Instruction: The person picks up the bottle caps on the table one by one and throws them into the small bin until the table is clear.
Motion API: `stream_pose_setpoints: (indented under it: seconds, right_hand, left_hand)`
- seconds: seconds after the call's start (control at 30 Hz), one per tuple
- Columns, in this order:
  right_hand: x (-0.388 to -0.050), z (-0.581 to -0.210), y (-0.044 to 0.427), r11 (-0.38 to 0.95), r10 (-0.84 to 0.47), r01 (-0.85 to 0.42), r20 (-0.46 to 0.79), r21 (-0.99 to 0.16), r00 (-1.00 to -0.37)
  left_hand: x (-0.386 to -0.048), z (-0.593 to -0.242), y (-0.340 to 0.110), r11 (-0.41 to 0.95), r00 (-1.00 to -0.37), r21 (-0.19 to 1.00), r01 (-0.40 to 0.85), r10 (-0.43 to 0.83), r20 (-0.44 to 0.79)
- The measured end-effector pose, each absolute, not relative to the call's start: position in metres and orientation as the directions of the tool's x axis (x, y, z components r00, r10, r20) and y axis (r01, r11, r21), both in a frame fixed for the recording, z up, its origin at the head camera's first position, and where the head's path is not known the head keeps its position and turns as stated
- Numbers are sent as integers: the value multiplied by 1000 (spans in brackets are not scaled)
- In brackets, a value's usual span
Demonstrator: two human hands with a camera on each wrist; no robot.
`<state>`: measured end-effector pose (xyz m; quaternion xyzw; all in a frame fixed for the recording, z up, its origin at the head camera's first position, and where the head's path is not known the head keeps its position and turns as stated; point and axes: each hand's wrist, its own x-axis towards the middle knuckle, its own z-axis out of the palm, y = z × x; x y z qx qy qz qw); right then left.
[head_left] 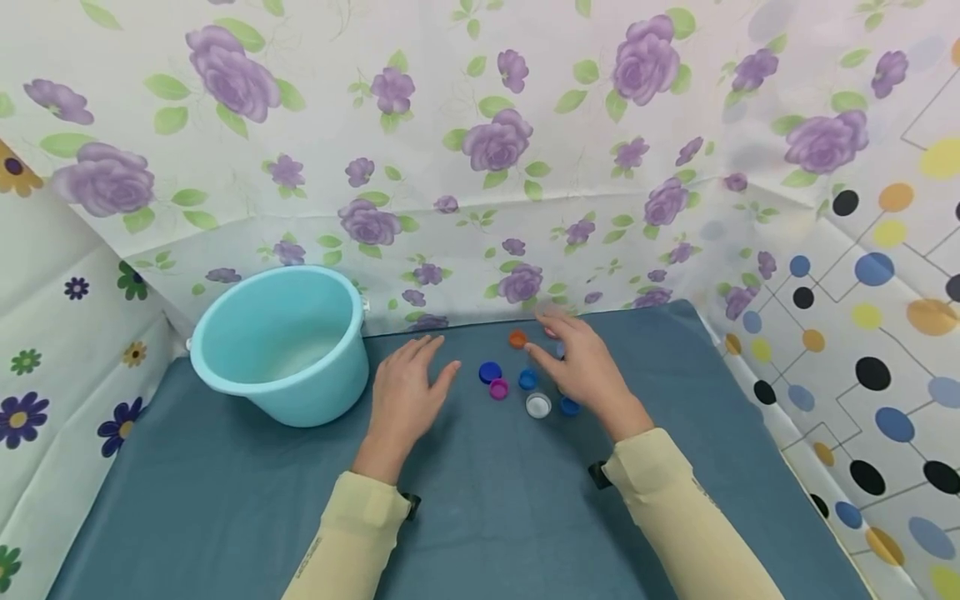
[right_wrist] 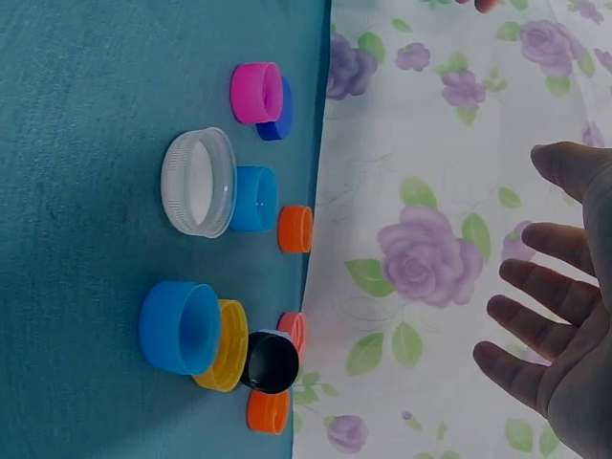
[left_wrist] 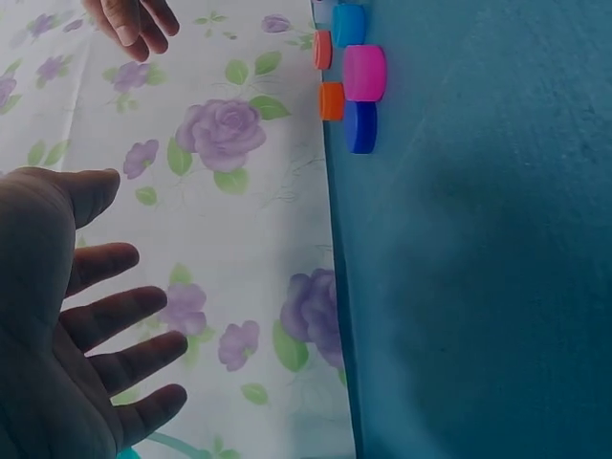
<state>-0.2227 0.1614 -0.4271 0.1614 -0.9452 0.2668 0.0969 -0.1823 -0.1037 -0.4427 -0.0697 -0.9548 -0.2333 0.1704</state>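
Head view: shows left hand (head_left: 405,387) spread, empty, near bucket (head_left: 322,383); right hand (head_left: 587,364) likewise empty, over bottle caps (head_left: 537,406) on cloth (head_left: 487,508). Left wrist: shows pink cap (left_wrist: 365,73) apart from left hand. Right wrist: shows black cap (right_wrist: 271,362) apart from right hand.

Head view looked forward and down from above; left and right wrist views, lower and nearer, faced the floral backdrop (head_left: 442,150), sharing bottle caps (head_left: 528,379) at upper centre and centre-left, respectively.
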Motion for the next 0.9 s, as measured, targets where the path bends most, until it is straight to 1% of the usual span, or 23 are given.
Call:
stream_pose_setpoints:
  seconds: [0.27,0.43,0.63,0.73,0.9]
  right_hand:
    - [-223,-434,166,805,-243,-338,249,-488,-937]
    - [-225,-429,167,799,-243,-355,281,-485,-929]
    - [-231,-416,168,768,-269,-410,332,-492,-904]
    - [-234,-411,169,763,-265,-410,337,-500,-903]
    - [-239,-402,171,746,-244,-386,316,-543,-917]
  left_hand:
    - [-177,-447,-110,885,-944,426,189,45,326]
    - [-170,-438,-119,877,-942,443,184,28,335]
    - [-156,-414,-129,856,-932,476,200,17,361]
    - [-150,-396,-133,835,-922,501,227,18,387]
    - [-146,-365,-148,793,-869,531,299,-4,495]
